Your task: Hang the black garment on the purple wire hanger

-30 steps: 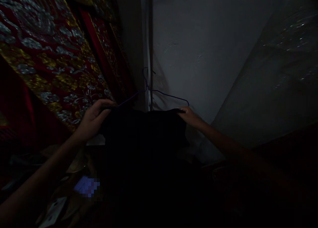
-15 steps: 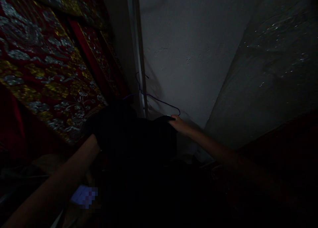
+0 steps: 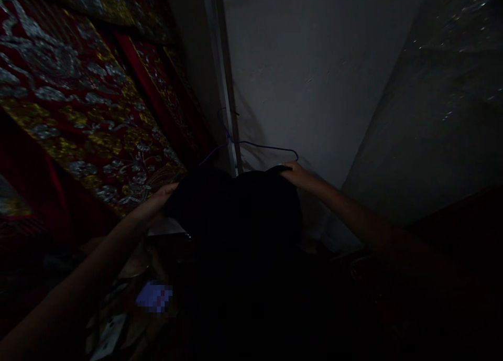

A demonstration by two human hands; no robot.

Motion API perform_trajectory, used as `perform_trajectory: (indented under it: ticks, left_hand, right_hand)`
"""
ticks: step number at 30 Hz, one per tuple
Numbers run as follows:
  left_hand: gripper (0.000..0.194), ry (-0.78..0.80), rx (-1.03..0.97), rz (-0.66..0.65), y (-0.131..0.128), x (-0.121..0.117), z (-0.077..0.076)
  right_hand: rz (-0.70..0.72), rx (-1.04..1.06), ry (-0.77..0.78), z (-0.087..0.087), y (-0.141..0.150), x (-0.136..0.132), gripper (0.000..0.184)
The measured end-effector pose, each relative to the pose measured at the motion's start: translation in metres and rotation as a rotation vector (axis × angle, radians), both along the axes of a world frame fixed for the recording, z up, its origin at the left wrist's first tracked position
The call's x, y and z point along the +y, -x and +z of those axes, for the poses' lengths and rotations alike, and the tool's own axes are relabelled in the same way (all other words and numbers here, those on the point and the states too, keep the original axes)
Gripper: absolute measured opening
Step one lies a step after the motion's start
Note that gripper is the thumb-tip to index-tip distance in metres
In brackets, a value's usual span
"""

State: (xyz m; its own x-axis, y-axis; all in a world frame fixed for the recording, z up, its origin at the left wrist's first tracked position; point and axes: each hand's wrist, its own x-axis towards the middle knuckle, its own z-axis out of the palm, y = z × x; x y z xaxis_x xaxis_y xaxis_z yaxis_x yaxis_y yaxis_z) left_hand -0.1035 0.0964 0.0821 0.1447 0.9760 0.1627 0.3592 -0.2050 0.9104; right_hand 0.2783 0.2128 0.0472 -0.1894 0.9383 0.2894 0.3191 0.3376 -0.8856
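A: A person holds up a black cloth (image 3: 239, 209) in a dark corner. Where does it sit?

B: Near the middle of the view, its lower part lost in shadow. Take it as the clock's centre.

A: And the right hand (image 3: 297, 175)?

B: At 1 o'clock, fingers clamped on the cloth's upper edge, just below one end of a purple wire hanger (image 3: 272, 148).

A: The left hand (image 3: 160, 197)?

B: At 10 o'clock, against the cloth's edge. Its fingertips are partly hidden; whether they are pinched together cannot be told.

A: The hanger?

B: At 12 o'clock, by a narrow upright strip (image 3: 223, 62). Its lower part is hidden, so whether it is inside the cloth cannot be told.

A: What surrounds the scene?

B: A red hanging (image 3: 90, 96) with silver and gold decoration at 10 o'clock, a grey wall (image 3: 306, 57) at 1 and a glinting panel (image 3: 432, 99) at 2. At 8 o'clock lie a pixelated bluish patch (image 3: 154, 296) and, farther out, a pale flat object (image 3: 110, 335).
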Motion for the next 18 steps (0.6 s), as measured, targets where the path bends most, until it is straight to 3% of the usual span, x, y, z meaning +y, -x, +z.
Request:
perform_trajectory:
  ticks: [3,5,8,12,15,18]
  left_hand:
    - [0.038,0.131,-0.029,-0.046,0.007,0.006,0.007]
    - [0.034,0.121,0.033,-0.024,0.009,0.021,0.015]
    - [0.028,-0.036,0.147,0.078,-0.001,0.055,0.033]
    - [0.026,-0.283,0.257,0.138,-0.042,0.084,0.053]
    - [0.033,-0.487,0.356,0.194,-0.074,0.078,0.054]
    - [0.039,-0.607,0.505,0.184,-0.084,0.061,0.045]
  right_hand:
    - [-0.020,0.014,-0.017,-0.001,0.002,-0.007,0.013]
    - [-0.037,0.018,-0.038,-0.003,0.003,-0.017,0.012]
    - [-0.033,0.015,-0.100,-0.011,0.005,-0.036,0.012]
    - [0.001,-0.007,-0.171,-0.017,0.008,-0.057,0.008]
    - [-0.010,-0.056,-0.272,-0.008,0.005,-0.069,0.016]
    - [-0.171,-0.052,-0.451,0.007,-0.009,-0.073,0.049]
